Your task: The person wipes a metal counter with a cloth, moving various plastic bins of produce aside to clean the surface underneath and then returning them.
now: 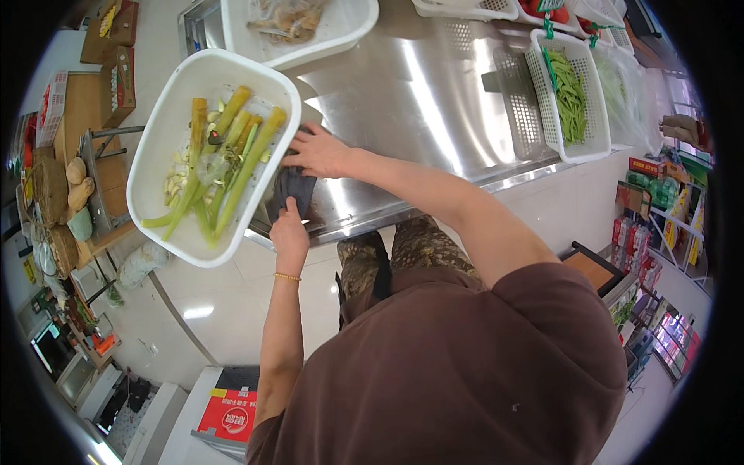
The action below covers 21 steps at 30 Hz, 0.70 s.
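Note:
My left hand (289, 232) grips the near end of a dark cloth (294, 189) on the stainless steel table (372, 87). My right hand (319, 152), fingers spread, lies at the far end of the cloth beside the rim of a white plastic tub (293, 99); some fingertips are hidden near the rim, and contact with the tub cannot be told. In the tub are thick green stalks (250, 168) with yellowed ends, scattered garlic cloves (174, 186) and a scrap of clear plastic.
Behind the tub stands another white tub (349, 35) with a clear bag of brownish food (290, 20). A white basket of green pods (567, 99) stands at the table's right, beside a clear plastic bag (625, 93). The table's metal edge (372, 224) runs before my legs. Shelves with squashes (81, 186) are at left.

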Each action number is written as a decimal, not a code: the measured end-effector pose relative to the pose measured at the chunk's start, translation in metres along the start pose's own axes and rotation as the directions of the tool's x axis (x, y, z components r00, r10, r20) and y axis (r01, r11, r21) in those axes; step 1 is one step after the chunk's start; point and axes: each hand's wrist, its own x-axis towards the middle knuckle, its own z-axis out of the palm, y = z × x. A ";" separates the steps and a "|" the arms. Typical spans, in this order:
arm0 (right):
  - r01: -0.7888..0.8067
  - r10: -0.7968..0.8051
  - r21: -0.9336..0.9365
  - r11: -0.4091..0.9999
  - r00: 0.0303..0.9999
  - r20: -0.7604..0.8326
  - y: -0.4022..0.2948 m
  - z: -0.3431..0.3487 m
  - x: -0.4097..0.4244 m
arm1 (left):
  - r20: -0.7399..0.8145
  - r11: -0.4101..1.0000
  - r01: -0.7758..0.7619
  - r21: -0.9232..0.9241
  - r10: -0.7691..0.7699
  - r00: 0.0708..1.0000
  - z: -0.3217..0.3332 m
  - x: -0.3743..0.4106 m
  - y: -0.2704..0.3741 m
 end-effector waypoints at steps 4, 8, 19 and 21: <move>0.150 -0.155 0.061 0.987 0.985 0.081 0.013 -0.005 -0.008 | 0.013 0.986 -0.031 -0.162 0.034 0.999 0.020 -0.005 0.018; 0.155 -0.183 0.171 0.973 0.971 0.157 0.047 -0.046 -0.053 | -0.100 0.928 -0.109 -0.355 0.079 0.992 0.049 -0.008 0.098; -0.372 0.356 0.145 0.917 0.926 0.125 0.093 -0.144 -0.232 | -0.065 0.657 -0.347 -0.670 0.413 0.909 0.048 0.006 0.216; -0.431 0.420 0.306 0.849 0.902 0.103 0.093 -0.160 -0.230 | 0.047 0.658 -0.225 -0.718 0.368 0.929 0.018 0.006 0.212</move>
